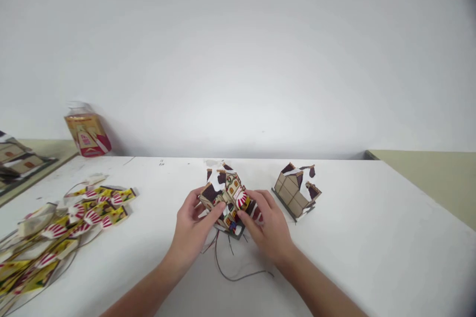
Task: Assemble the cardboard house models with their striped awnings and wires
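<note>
A small model house [230, 193] with a snowy dark roof, yellow windows and a red-and-white striped awning is tilted between my two hands. My left hand [195, 223] grips its left side, thumb across the front. My right hand [267, 223] is closed at its right side, with the thumb and fingers by the awning. Dark thin wires [238, 280] hang from under the house and curl over the white table. Part of the house's right side is hidden behind my right fingers.
A second model house [297, 190] stands to the right on the white table [353, 257]. At left lies a pile of striped-awning pieces [89, 215] with wires. Behind it a printed package [89, 133] leans on the wall. Another model house [18, 158] is at the left edge.
</note>
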`<state>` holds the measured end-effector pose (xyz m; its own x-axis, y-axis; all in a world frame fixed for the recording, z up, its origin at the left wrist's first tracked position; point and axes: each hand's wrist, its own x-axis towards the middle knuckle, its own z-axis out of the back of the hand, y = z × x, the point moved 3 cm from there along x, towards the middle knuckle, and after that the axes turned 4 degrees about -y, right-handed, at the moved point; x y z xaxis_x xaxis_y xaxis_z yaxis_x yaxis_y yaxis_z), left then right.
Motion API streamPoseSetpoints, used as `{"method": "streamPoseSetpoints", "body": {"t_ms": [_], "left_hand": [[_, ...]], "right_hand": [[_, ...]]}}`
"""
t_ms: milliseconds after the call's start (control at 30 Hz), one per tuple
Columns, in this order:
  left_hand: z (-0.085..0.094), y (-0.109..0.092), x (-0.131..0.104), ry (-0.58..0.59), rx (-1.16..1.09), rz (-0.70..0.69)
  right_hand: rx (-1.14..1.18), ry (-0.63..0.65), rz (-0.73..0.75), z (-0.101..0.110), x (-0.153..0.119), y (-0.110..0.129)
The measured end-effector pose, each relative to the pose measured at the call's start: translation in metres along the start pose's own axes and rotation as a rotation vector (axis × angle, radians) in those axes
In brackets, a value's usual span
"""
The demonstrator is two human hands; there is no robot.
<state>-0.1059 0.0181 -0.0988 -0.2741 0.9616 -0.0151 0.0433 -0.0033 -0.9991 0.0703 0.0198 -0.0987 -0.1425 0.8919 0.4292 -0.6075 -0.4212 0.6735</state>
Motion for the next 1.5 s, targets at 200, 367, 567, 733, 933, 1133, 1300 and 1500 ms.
{"method": "streamPoseSetpoints", "body": {"t_ms": [200, 367, 567, 733, 933, 1133, 1300, 1500], "left_hand": [[0.000, 0.000, -0.002, 0.016, 0.006, -0.019], [-0.001, -0.002, -0.004, 0.009, 0.013, -0.021], [-0.001, -0.008, -0.006, 0.003, 0.005, -0.022], [-0.001, -0.010, -0.007, 0.003, -0.009, -0.030], [-0.001, -0.007, -0.008, 0.027, -0.021, -0.062], [0.000, -0.007, -0.007, -0.007, 0.022, -0.115], [0.000, -0.010, -0.008, 0.003, 0.051, -0.128], [0.003, -0.010, -0.007, 0.021, 0.130, -0.144]], "right_hand": [[0.046, -0.040, 0.004, 0.001, -0.001, -0.002], [0.029, -0.082, -0.017, 0.001, -0.004, 0.000], [0.063, -0.116, -0.002, 0.000, -0.005, -0.001], [0.089, -0.111, -0.027, -0.002, -0.007, -0.005], [0.119, -0.121, -0.001, -0.002, -0.008, -0.003], [0.117, -0.133, 0.043, -0.004, -0.008, -0.004], [0.066, -0.164, 0.080, -0.004, -0.009, -0.005], [-0.006, -0.143, 0.104, -0.008, -0.007, -0.007]]}}
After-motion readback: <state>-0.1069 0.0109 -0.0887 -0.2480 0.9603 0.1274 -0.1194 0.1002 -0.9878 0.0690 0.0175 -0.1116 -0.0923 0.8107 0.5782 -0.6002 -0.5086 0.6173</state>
